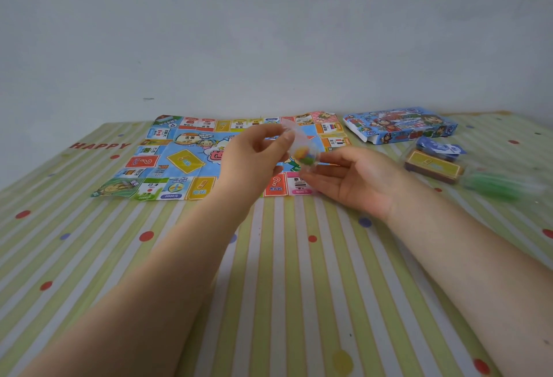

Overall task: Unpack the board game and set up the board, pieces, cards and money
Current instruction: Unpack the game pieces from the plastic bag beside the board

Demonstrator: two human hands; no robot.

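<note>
The left hand (254, 155) is raised above the unfolded, colourful paper game board (167, 164), its thumb and fingers pinching the top of a small clear plastic bag of coloured game pieces (302, 152). The bag hangs between the two hands, over the board's right part. The right hand (359, 179) lies palm up just below and to the right of the bag, fingers loosely spread, their tips touching the bag's lower end; whether they grip it cannot be told.

Beyond the right hand, further right, lies the blue cardboard game box with cartoon figures (401, 127). Nearer, just right of that hand, a stack of yellow-faced cards (432, 168) sits with blue paper money (440, 148) behind it, and a blurred green bundle (496, 186) beside the stack. All rest on a green-and-white striped cloth with coloured dots (269, 287).
</note>
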